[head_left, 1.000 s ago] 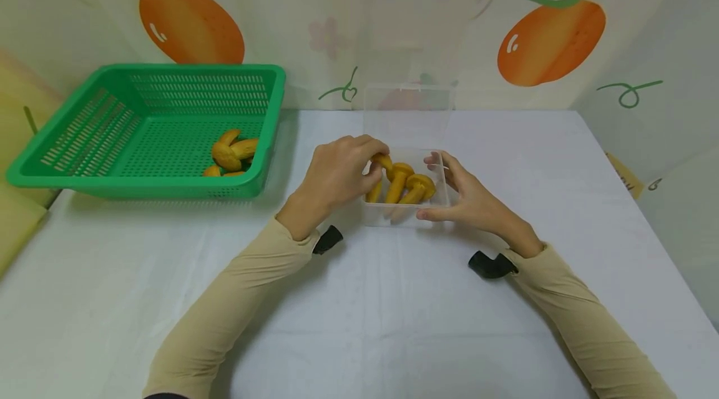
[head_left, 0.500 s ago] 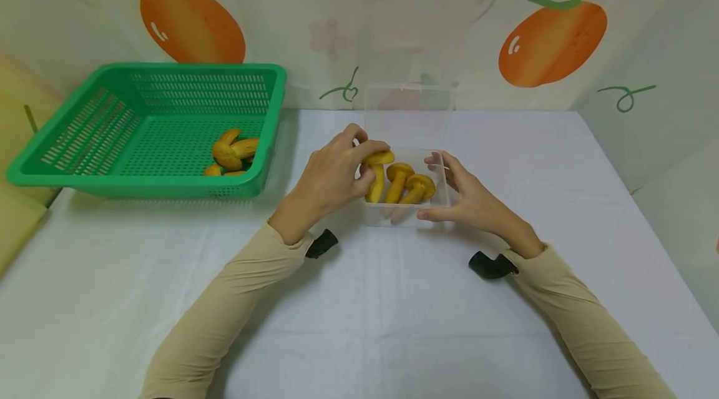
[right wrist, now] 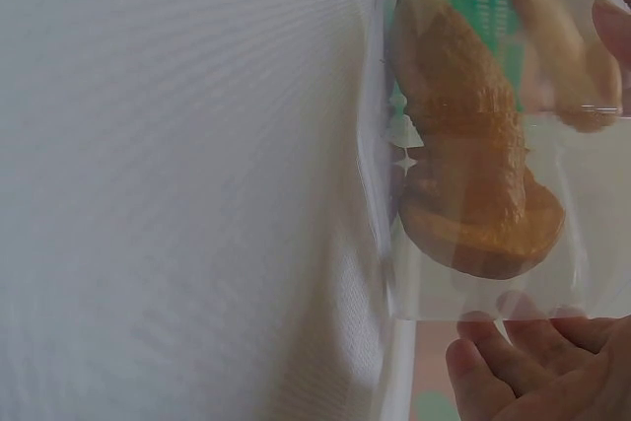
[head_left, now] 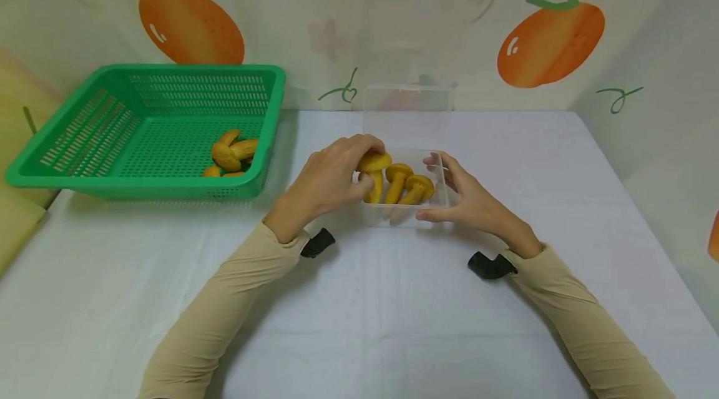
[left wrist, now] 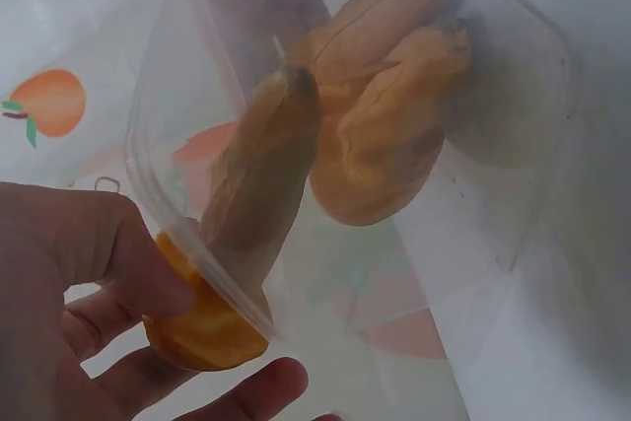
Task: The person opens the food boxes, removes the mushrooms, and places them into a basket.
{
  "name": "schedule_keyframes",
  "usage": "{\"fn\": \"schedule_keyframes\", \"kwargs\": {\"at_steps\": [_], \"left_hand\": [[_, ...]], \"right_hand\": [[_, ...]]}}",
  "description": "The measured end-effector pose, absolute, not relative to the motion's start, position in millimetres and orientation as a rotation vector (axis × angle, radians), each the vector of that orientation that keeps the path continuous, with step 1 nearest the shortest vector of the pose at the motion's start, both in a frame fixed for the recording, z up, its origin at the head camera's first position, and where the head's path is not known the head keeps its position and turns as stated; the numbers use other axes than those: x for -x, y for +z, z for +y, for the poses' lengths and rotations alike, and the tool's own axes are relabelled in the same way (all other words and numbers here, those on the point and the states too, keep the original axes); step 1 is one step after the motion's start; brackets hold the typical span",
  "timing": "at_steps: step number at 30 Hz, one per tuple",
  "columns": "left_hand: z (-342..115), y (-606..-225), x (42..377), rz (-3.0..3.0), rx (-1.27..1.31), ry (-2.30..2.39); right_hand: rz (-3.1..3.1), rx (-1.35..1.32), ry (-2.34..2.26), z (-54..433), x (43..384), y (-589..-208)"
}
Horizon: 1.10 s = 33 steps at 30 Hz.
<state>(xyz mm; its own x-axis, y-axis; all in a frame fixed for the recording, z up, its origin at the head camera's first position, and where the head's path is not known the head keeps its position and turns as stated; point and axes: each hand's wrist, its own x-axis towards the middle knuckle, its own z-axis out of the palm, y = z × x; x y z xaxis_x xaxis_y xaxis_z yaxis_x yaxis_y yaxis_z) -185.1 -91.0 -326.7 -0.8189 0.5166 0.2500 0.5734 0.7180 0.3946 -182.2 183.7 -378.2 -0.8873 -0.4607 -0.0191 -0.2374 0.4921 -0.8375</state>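
A clear plastic box (head_left: 407, 216) stands on the white table with its lid (head_left: 407, 113) raised at the back. Three yellow-brown mushrooms lie in it, among them a middle mushroom (head_left: 397, 182) and a right mushroom (head_left: 418, 188). My left hand (head_left: 331, 177) pinches the cap of the leftmost mushroom (head_left: 374, 163) at the box's left wall; its stem slants down inside. In the left wrist view, the thumb presses that cap (left wrist: 212, 327) from one side. My right hand (head_left: 477, 199) holds the box's right end, thumb at the front and fingers at the back.
At the left stands a green perforated basket (head_left: 135, 183) with several more mushrooms (head_left: 227, 152) in its right corner. A patterned curtain (head_left: 359, 24) hangs behind the table's back edge. White cloth (head_left: 393, 311) covers the table.
My left hand has shifted slightly left, and the leftmost mushroom now shows its cap and stem more fully against the box's left wall. The right hand and box have stayed in place.
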Motion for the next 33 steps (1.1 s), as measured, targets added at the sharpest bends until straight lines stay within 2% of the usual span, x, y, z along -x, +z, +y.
{"fn": "schedule_keyframes", "kwargs": {"at_steps": [10, 24, 33], "left_hand": [[-103.1, -323.6, 182.2, -2.853, 0.91, -0.697], [-114.9, -323.7, 184.2, -2.814, 1.022, -1.037], [-117.0, -321.6, 179.7, -2.85, 1.045, -1.025]], "right_hand": [[2.513, 0.602, -1.321, 184.7, 181.3, -378.3], [2.518, 0.62, -1.324, 185.2, 181.6, -379.8], [2.5, 0.632, -1.326, 184.1, 183.9, -379.7]]}}
